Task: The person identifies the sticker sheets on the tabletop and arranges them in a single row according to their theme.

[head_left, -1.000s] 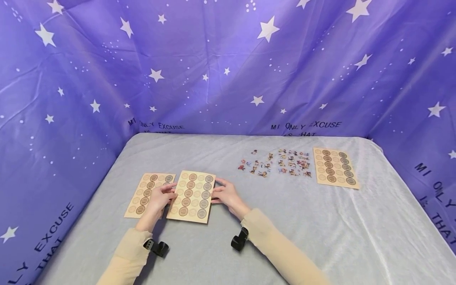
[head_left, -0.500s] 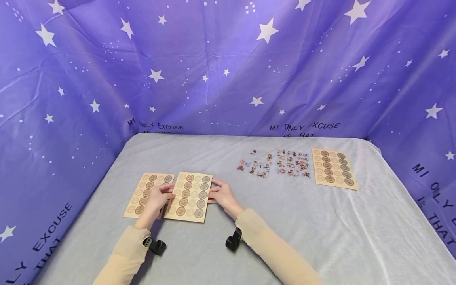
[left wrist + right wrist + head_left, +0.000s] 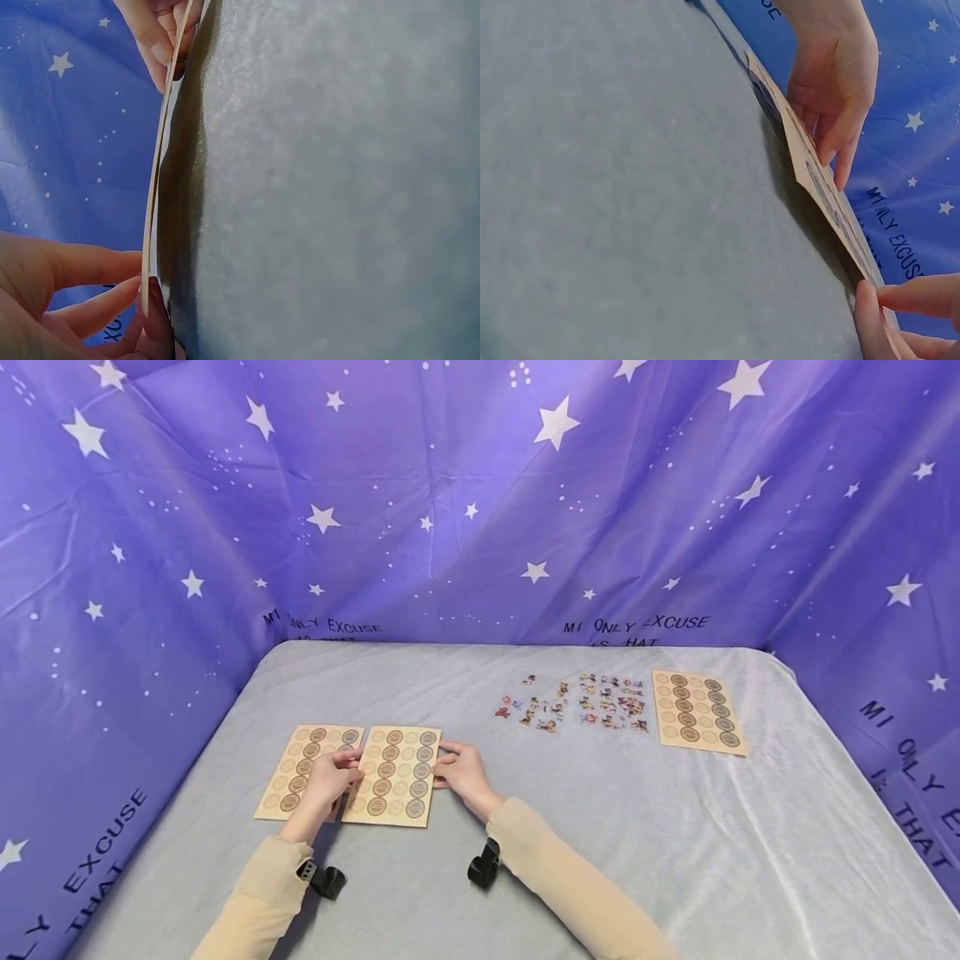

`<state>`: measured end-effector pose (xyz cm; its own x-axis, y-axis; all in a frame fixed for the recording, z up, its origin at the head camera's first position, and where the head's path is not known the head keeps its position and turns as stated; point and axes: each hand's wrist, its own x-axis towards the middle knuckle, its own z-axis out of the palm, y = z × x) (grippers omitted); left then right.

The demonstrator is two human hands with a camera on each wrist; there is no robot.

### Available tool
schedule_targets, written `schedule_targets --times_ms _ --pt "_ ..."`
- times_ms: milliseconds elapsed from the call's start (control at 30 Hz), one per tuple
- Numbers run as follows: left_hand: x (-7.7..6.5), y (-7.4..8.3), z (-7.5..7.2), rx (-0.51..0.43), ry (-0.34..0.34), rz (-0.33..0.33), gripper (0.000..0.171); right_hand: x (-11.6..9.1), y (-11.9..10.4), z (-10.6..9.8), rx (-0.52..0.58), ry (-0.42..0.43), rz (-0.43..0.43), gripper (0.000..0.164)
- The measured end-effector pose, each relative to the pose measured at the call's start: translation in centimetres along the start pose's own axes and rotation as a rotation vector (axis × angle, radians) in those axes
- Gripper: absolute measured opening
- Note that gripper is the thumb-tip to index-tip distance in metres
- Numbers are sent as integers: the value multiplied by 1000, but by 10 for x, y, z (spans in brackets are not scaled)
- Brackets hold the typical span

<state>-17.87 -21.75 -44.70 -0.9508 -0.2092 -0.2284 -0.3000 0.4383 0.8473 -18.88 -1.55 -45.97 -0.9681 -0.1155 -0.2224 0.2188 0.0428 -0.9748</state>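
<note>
Purple star-printed curtain (image 3: pixel 480 477) stands behind and to both sides of the held sheet; grey-covered desk (image 3: pixel 420 893) lies beneath it; the held sheet (image 3: pixel 392 779), tan and printed with columns of circles, is over the desk, its edge raised in both wrist views with shadow under it; a second sheet (image 3: pixel 291 770), of matching pattern, lies just left of the held sheet, and whether their edges overlap near the bottom cannot be told; a third sheet (image 3: pixel 699 713) lies well apart, to its far right; two clusters of small figure stickers, the left cluster (image 3: pixel 534 704) and the right cluster (image 3: pixel 609 703), lie to its right and further back; the left hand (image 3: pixel 327 783) pinches the held sheet's left edge between thumb and fingers; the right hand (image 3: pixel 462 774) pinches its right edge likewise; a black camera sits at each wrist, nearer the wearer than the sheet; judged from the present position, the step in hand is lining the held sheet up beside the second; the next move would call for lowering it level, then releasing both edges without dragging.
</note>
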Motion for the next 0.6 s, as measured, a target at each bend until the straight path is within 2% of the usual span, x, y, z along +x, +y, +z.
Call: schedule_targets --times_ms 500,600 --pt "-1 1 0 4 6 -6 38 -1 -1 -2 -32 -13 10 50" --pt "-2 3 0 -1 -10 -8 39 -1 -2 -4 -89 -39 -7 51"
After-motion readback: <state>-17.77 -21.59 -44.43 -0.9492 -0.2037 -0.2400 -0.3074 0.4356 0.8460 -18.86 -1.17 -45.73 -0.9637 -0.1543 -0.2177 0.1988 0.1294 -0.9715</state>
